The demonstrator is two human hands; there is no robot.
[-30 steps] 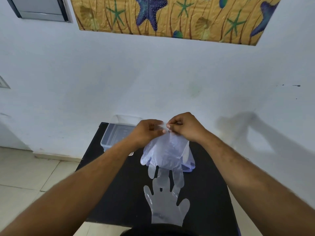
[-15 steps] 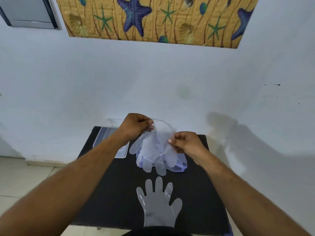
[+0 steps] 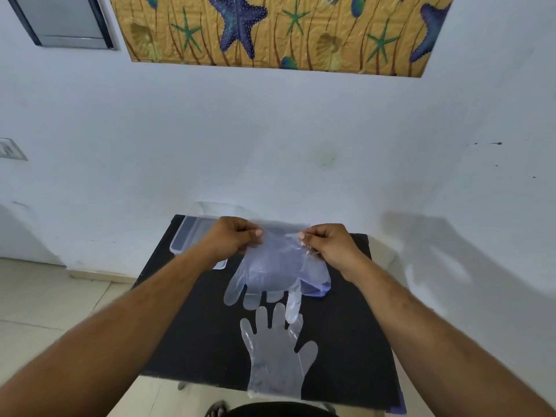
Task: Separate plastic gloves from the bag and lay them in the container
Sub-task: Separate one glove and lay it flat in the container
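Crinkly clear glove [image 3: 267,266] pinched between both hands' fingers [image 3: 255,234].

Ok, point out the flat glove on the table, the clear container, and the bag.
flat glove [image 3: 276,361]: head view, on its palm.
clear container [image 3: 192,233]: head view, on its bare inner floor.
bag [image 3: 316,284]: head view, on its bluish lower corner.

A small black surface [image 3: 186,335] stands against a pale wall, above a tiled floor [image 3: 45,308]. A clear plastic container [image 3: 192,233] sits at its far left corner. One transparent plastic glove [image 3: 278,359] lies flat near the front edge, fingers pointing toward the wall. A bluish plastic bag [image 3: 316,284] rests toward the middle.
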